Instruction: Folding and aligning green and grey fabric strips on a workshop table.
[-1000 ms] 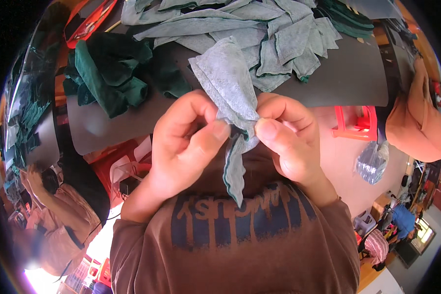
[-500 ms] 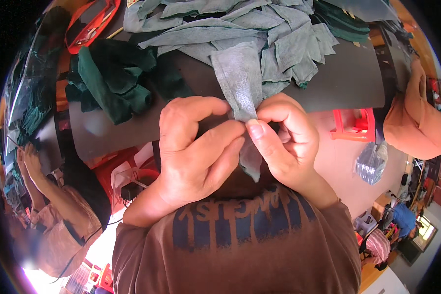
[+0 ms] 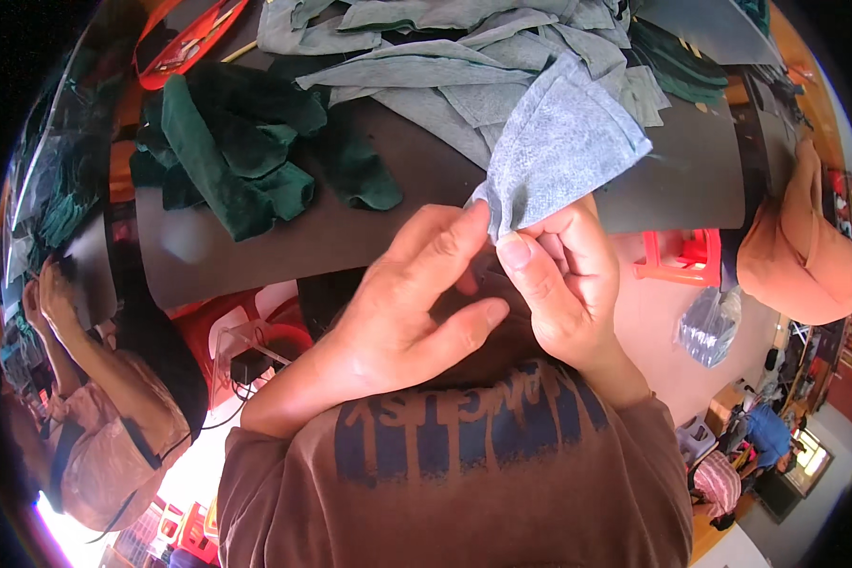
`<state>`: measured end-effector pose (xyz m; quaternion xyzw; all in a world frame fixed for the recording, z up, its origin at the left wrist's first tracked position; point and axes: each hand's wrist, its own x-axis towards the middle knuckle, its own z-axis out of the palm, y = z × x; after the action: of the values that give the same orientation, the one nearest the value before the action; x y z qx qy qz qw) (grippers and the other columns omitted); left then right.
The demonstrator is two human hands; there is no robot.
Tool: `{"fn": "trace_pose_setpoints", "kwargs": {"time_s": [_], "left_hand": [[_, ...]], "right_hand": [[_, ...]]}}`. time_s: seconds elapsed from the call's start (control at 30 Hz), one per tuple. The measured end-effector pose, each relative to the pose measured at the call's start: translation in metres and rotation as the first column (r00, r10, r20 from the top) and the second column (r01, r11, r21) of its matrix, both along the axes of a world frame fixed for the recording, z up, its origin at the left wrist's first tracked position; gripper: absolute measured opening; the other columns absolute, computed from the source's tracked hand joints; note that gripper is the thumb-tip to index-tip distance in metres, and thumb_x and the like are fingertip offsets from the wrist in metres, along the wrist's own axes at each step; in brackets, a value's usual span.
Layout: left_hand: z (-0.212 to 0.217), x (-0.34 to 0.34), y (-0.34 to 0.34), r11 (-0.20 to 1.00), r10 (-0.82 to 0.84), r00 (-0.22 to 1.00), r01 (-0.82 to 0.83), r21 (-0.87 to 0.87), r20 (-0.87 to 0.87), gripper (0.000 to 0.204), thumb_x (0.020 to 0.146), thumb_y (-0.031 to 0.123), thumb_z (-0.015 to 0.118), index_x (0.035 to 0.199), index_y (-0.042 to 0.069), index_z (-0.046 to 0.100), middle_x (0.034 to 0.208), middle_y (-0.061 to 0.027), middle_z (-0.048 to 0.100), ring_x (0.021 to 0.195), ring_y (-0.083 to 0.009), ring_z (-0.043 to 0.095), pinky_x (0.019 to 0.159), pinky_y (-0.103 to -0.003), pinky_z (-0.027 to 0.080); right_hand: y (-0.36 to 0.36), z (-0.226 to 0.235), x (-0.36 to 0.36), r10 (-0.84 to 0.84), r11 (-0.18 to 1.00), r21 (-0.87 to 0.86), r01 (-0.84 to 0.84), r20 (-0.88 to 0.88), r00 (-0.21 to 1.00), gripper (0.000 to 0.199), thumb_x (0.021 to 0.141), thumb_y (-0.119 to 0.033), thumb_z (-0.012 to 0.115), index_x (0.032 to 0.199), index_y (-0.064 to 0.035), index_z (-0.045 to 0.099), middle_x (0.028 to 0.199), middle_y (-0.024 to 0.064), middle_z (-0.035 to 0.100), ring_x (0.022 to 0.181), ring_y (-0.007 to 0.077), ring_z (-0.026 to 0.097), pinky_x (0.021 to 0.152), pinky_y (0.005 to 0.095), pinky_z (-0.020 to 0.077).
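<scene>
A light grey-blue cloth piece [image 3: 573, 137] with a seam line near its edge fans upward in front of me, its lower corner gathered. My right hand [image 3: 568, 279] is closed on that corner, pinching it between thumb and fingers. Beside it, my left hand [image 3: 421, 298] has its thumb stretched apart from its fingers, and the fingertips touch the cloth's lower left edge. Beyond the hands lies a heap of similar grey cloth pieces [image 3: 426, 76]. Dark green velvety cloth pieces [image 3: 241, 151] lie crumpled at the left of the dark table [image 3: 194, 256].
A red tray [image 3: 185, 57] with thin sticks stands at the far left. Stacked green cloth [image 3: 677, 62] lies far right. Below the table's right edge is a red stool [image 3: 682, 260], near a clear plastic bag [image 3: 710, 327]. Other people's arms [image 3: 114, 364] show at both sides.
The grey cloth has swung up and to the right and spread out. My left hand has opened, its thumb now away from the cloth, while my right hand keeps its pinch.
</scene>
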<state>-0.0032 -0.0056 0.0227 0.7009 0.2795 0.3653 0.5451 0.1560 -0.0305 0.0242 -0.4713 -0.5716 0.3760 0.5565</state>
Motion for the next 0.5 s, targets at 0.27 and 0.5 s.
{"fn": "trace_pose_setpoints", "kwargs": {"time_s": [0.27,0.5], "left_hand": [[0.008,-0.004,0.007,0.972,-0.115,0.971,0.154,0.176,-0.211,0.062,0.07,0.012,0.069,0.124,0.001,0.04,0.067,-0.0115,0.052,0.055,-0.0288,0.052,0.052,-0.038,0.04],[0.004,-0.006,0.003,0.953,-0.232,0.97,0.211,-0.218,-0.073,0.058,0.078,0.022,0.063,0.121,-0.005,0.036,0.076,-0.0174,0.055,0.067,-0.0329,0.056,0.058,-0.037,0.045]], "right_hand": [[-0.004,-0.006,-0.007,0.024,0.999,-0.038,-0.037,-0.301,0.953,0.018,0.088,-0.01,0.051,0.102,-0.0011,0.045,0.11,0.0107,0.044,0.088,0.0113,0.047,0.079,0.0247,0.0385],[-0.007,-0.003,-0.013,0.032,0.997,-0.067,-0.038,-0.082,0.996,0.05,0.091,-0.023,0.046,0.13,-0.0002,0.025,0.105,0.0109,0.049,0.086,0.0127,0.051,0.078,0.0244,0.0397]]}}
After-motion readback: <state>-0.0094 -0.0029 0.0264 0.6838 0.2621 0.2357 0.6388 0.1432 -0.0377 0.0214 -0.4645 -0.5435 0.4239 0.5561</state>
